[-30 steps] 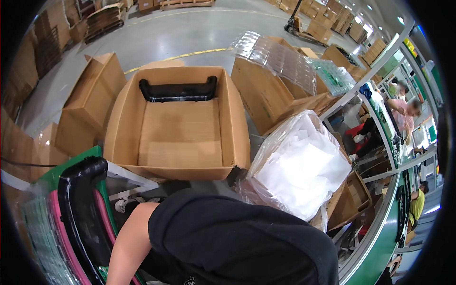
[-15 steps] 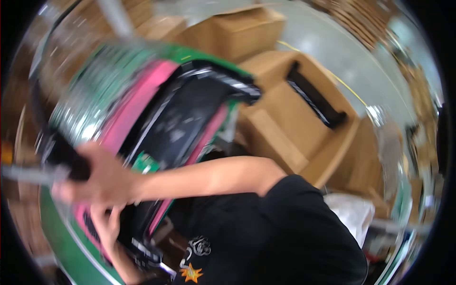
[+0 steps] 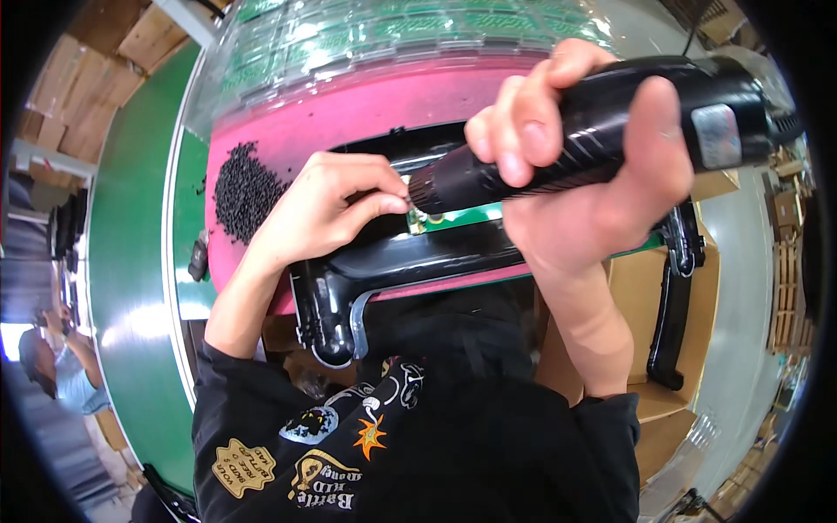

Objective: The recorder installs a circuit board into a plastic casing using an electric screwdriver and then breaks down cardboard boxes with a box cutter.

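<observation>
A thick black electric screwdriver (image 3: 575, 122) lies almost level in my right hand (image 3: 593, 192), whose fingers wrap round its body. Its ribbed nose points left, over a green circuit board (image 3: 466, 216) set in a glossy black plastic housing (image 3: 418, 261). Thumb and forefinger of my left hand (image 3: 327, 209) pinch together right at the screwdriver's tip, by the board's left end. Whatever sits between those fingertips is too small to make out. To the left of this hand, a heap of small black screws (image 3: 248, 193) lies on the pink mat (image 3: 323, 118).
Clear plastic trays of green boards (image 3: 392, 39) are at the mat's far side. On the right stands an open cardboard box (image 3: 641, 292) with a black plastic part (image 3: 670, 318) in it. A green work surface (image 3: 139, 261) runs along the left, where another person (image 3: 70, 366) is.
My view has swung from an angled look to face the mat squarely. The screwdriver has come from the left side over to the board, and my left hand has met its tip.
</observation>
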`<state>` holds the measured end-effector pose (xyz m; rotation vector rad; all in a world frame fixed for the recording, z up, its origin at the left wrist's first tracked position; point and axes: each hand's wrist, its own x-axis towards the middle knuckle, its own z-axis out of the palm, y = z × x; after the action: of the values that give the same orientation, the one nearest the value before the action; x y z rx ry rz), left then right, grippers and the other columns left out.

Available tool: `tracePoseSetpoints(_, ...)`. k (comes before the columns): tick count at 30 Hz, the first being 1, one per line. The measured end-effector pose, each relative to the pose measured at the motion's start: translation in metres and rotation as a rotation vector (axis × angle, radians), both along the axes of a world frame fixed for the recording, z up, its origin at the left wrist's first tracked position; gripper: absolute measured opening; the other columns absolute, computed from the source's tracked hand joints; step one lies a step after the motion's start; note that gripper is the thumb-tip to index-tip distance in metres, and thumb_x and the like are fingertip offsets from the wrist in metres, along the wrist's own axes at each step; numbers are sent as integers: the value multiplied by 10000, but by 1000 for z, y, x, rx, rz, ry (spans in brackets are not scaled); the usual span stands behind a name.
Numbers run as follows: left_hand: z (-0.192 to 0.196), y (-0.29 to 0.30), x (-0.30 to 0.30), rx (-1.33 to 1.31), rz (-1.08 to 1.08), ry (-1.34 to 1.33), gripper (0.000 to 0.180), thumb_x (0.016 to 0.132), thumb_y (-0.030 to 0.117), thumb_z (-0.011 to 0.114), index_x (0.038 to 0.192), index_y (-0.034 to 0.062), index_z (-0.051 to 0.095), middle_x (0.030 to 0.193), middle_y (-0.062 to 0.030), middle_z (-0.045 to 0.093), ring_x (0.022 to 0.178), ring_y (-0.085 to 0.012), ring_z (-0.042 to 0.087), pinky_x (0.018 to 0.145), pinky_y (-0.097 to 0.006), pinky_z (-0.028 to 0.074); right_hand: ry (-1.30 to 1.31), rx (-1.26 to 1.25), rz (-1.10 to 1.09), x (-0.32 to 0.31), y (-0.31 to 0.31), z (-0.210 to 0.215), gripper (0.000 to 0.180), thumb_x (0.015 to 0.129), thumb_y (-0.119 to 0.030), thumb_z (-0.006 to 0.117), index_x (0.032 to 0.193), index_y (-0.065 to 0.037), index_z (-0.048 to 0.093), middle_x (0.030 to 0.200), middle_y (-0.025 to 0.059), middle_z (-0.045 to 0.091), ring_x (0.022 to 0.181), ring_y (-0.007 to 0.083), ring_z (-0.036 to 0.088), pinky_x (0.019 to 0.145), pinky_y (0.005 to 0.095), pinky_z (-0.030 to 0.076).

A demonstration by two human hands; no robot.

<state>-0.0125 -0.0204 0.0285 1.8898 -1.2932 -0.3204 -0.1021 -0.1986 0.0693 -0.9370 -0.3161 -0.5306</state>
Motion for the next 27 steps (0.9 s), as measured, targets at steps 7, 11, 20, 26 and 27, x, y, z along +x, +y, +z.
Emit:
tracePoseSetpoints(7, -9, 2, 3, -81, -17, 59, 592, 656, 404, 754, 1077, 22, 587, 1014, -73, 609, 874, -170, 574, 722, -281, 440, -1, -171, -19, -19, 2, 21, 471, 866, -508, 452, 961, -52, 519, 643, -23, 470, 530, 89, 416, 568, 250, 344)
tracePoseSetpoints(11, -14, 8, 14, -256, 21, -224, 851, 571, 503, 777, 1173, 21, 416, 1081, -108, 489, 1061, -252, 460, 960, -382, 356, 106, -355, -39, -15, -35, 12, 421, 885, -425, 431, 912, -12, 509, 601, 7, 467, 497, 100, 405, 532, 256, 324)
tracePoseSetpoints(20, -20, 14, 19, -485, 220, -165, 224, 821, 53, 433, 984, 29, 282, 1032, -126, 404, 926, -184, 364, 929, -288, 273, 142, -398, -97, -10, -47, -7, 398, 897, -399, 441, 905, -6, 506, 596, 16, 463, 491, 107, 397, 532, 269, 339)
tracePoseSetpoints(26, -16, 11, 16, -383, 274, -202, 237, 824, 51, 507, 1016, 5, 376, 991, -110, 447, 908, -209, 413, 895, -309, 340, 101, -475, 21, -4, -49, -12, 419, 867, -426, 495, 907, -9, 501, 595, -2, 447, 480, 89, 384, 515, 260, 331)
tracePoseSetpoints(27, -13, 11, 16, -294, 309, -264, 235, 825, 64, 524, 1020, -1, 410, 971, -105, 460, 908, -222, 424, 887, -314, 353, 101, -473, 28, -3, -48, -13, 419, 867, -426, 495, 907, -9, 501, 595, -2, 447, 480, 89, 384, 515, 260, 331)
